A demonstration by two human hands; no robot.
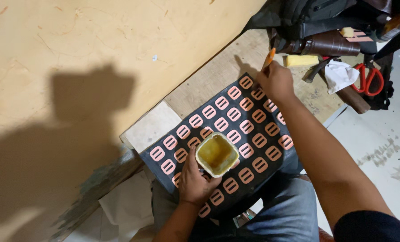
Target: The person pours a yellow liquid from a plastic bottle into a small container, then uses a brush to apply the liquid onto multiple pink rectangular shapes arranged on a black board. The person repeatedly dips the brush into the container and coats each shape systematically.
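My left hand (pixel 192 181) grips a small open container of yellow glue (pixel 216 154) and holds it over a black sheet (pixel 280 157) covered with several pink slotted pieces (pixel 221 102). My right hand (pixel 275 80) holds an orange-handled brush (pixel 268 58) at the far end of the sheet, with the handle pointing up. The brush tip is hidden behind my fingers. The sheet lies across a wooden board (pixel 209 76) and over my lap.
A pale block (pixel 153 125) sits at the sheet's left corner. Beyond my right hand lie a yellow sponge (pixel 301 60), crumpled white paper (pixel 339 74), red-handled scissors (pixel 368 78) and a dark bag (pixel 307 18). A yellowish wall (pixel 74 54) runs along the left.
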